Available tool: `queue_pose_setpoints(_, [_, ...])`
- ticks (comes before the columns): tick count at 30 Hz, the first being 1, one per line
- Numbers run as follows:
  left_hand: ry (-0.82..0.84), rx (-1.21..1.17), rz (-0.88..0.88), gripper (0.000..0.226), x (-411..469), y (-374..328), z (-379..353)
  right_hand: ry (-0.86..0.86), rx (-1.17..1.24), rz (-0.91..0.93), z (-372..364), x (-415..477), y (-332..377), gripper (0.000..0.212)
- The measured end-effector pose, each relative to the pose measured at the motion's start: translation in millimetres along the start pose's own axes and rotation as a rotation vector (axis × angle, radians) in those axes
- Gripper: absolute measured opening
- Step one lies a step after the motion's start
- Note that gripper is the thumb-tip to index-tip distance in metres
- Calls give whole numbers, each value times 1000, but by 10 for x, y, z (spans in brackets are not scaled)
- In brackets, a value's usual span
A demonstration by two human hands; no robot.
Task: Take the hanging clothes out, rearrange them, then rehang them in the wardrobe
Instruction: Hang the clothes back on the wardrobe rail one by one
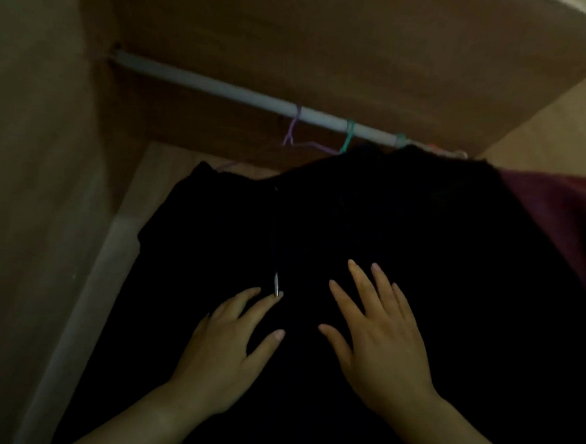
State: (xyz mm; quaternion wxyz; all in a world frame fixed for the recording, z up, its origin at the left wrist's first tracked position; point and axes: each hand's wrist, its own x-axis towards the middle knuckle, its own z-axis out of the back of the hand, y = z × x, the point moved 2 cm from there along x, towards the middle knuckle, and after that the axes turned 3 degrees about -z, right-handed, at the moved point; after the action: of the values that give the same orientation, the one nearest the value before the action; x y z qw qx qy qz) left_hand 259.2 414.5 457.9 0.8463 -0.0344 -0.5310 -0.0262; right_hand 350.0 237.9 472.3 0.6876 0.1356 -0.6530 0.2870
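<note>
A black garment (387, 227) hangs from the white wardrobe rail (224, 89) and fills the middle of the view. On the rail sit a purple hanger (292, 132) and two green hanger hooks (348, 136). My left hand (229, 348) lies against the black cloth with its fingers spread, and a fingertip touches a small silver zip pull (276, 284). My right hand (381, 333) rests flat on the cloth beside it, fingers apart. A maroon garment (559, 217) hangs to the right, partly hidden behind the black one.
Brown wooden wardrobe walls close in at the left (30, 171) and back (296, 33). A pale door edge (84, 305) runs down the lower left. The light is dim.
</note>
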Motion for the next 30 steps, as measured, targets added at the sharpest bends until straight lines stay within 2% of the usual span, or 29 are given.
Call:
queue_pose_setpoints(8, [182, 87, 40, 72, -1210, -258, -582, 211, 127, -15, -36, -1571, -36, 58])
queue_pose_setpoints(14, [385, 8, 55, 69, -2113, -461, -892, 466, 205, -50, 160, -2659, 20, 56])
queue_pose_setpoints(19, [505, 2, 49, 68, -2754, -570, -1083, 593, 213, -98, 450, -3217, 44, 56])
queue_pose_setpoints(24, [563, -122, 44, 61, -3549, -1059, -1276, 747, 182, -292, 1069, -4053, 132, 58])
queue_pose_setpoints(26, [562, -247, 35, 57, -3872, -1318, -1324, 784, 184, -395, 1393, -4407, 163, 56])
queue_pose_setpoints(30, [692, -522, 3, 58, -4512, -1919, -1420, 906, 100, -650, 2178, -5203, 182, 56])
